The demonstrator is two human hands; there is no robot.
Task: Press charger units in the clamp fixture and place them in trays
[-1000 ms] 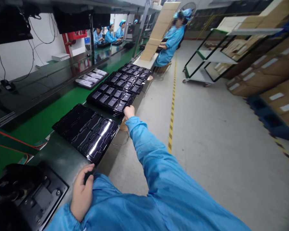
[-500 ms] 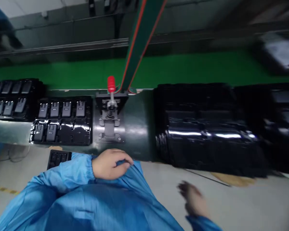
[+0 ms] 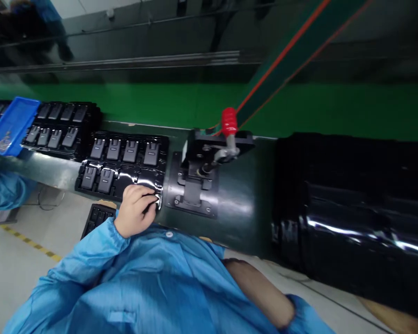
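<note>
My left hand [image 3: 136, 209] is curled over the near right corner of a black tray [image 3: 123, 164] and its fingers pinch the glossy edge. The tray holds several grey parts in its back row and two in its front row. Just right of the hand stands a black clamp fixture [image 3: 195, 183] with a red-capped lever [image 3: 229, 121]. My right forearm [image 3: 261, 290] lies bare against my blue coat at the bottom of the view, and the hand itself is hidden behind the coat.
A tall stack of empty black trays [image 3: 351, 199] fills the bench at the right. More filled trays [image 3: 57, 130] and a blue bin [image 3: 10, 125] sit at the left. The green conveyor belt [image 3: 160, 102] runs behind. Another person's blue sleeve [image 3: 3, 190] shows at the left edge.
The view has swung left from the aisle to the bench. My left hand has moved from my coat onto the tray's corner. My right hand has drawn back from the far trays towards my body.
</note>
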